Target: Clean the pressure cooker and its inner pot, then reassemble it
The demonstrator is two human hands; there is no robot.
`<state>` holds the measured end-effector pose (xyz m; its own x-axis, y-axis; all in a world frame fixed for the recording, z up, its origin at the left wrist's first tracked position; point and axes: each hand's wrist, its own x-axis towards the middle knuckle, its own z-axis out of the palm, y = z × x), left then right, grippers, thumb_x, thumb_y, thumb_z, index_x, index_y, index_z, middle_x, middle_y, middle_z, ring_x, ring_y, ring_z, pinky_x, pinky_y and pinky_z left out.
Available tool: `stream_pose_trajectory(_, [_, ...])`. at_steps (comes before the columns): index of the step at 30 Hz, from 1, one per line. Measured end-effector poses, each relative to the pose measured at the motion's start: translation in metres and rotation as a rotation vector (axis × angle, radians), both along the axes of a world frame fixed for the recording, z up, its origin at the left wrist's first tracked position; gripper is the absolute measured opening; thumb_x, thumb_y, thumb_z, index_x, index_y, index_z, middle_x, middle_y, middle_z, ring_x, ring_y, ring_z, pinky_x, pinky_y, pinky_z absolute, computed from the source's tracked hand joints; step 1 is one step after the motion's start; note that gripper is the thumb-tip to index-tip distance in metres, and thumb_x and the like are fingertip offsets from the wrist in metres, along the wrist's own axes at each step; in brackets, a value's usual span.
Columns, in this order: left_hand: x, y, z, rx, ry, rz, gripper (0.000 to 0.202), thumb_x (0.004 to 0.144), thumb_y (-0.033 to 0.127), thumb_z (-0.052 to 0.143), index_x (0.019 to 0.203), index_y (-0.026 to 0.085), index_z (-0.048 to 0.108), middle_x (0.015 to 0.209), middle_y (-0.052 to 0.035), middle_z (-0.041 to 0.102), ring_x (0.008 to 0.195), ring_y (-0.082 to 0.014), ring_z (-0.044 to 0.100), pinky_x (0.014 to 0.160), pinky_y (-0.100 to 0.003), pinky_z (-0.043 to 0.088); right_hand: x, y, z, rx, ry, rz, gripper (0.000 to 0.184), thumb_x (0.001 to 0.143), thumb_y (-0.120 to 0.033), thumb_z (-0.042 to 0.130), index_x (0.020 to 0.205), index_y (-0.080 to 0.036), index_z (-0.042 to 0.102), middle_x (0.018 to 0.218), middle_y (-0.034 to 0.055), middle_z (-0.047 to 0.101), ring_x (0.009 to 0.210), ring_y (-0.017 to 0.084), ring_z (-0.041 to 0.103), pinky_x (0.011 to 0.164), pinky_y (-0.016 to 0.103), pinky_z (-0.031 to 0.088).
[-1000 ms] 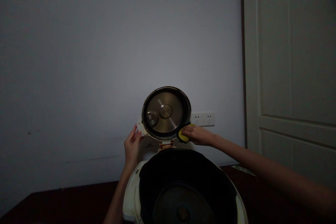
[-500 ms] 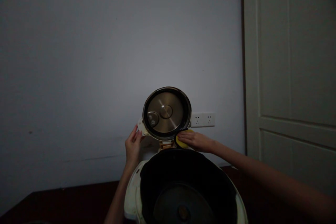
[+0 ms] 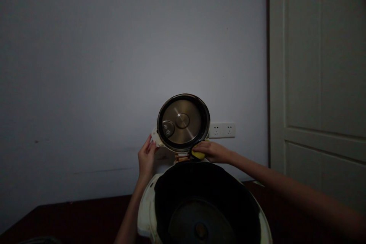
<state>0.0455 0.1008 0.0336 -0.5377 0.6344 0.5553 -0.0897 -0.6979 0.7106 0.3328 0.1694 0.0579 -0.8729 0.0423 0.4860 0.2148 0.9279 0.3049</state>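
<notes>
A white rice cooker [image 3: 145,213] stands open in front of me, its dark inner cavity [image 3: 206,206] facing up. Its hinged lid [image 3: 183,122] is raised upright, the metal inner plate turned towards me. My left hand [image 3: 146,158] grips the lid's white left edge, thumb and fingers wrapped on it. Pressed against the lid's lower right rim is a yellow sponge [image 3: 198,154], held in the closed fingers of my right hand [image 3: 213,151].
The cooker sits on a dark wooden table [image 3: 71,217] against a pale wall. A white double socket [image 3: 222,130] is on the wall behind the lid. A white door [image 3: 320,76] fills the right side.
My right hand has slid the sponge down and left along the lid's lower right rim. The left hand has kept its hold on the lid.
</notes>
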Motion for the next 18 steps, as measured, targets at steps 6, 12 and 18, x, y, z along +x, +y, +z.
stream_pose_trajectory(6, [-0.001,0.003,-0.002,0.0,0.014,0.008,0.054,0.076,0.033,0.066,0.125,0.012,0.057,0.123,-0.0141,0.062,0.107,-0.0258,0.062,0.092,-0.042,0.05,0.002,-0.007,0.015,-0.061,-0.111,-0.086,0.057,0.068,0.0,0.049,0.124,-0.013,0.055,0.118,0.0142,0.063,0.108,0.021,0.06,0.09,0.033,0.048])
stream_pose_trajectory(12, [0.001,-0.001,0.001,-0.002,0.006,0.008,0.049,0.077,0.03,0.065,0.123,0.014,0.058,0.122,-0.0127,0.063,0.111,-0.0262,0.06,0.093,-0.042,0.05,0.006,-0.014,0.023,-0.028,-0.087,-0.169,0.055,0.063,0.001,0.048,0.115,-0.014,0.061,0.11,0.0131,0.067,0.099,0.02,0.063,0.085,0.031,0.049])
stream_pose_trajectory(18, [0.003,-0.005,0.003,0.001,-0.003,-0.013,0.05,0.078,0.03,0.064,0.125,0.013,0.057,0.125,-0.0132,0.061,0.112,-0.0263,0.059,0.094,-0.041,0.049,-0.016,-0.025,0.023,-0.144,-0.065,-0.216,0.051,0.065,-0.001,0.049,0.112,-0.016,0.065,0.101,0.0087,0.071,0.09,0.019,0.066,0.078,0.027,0.049])
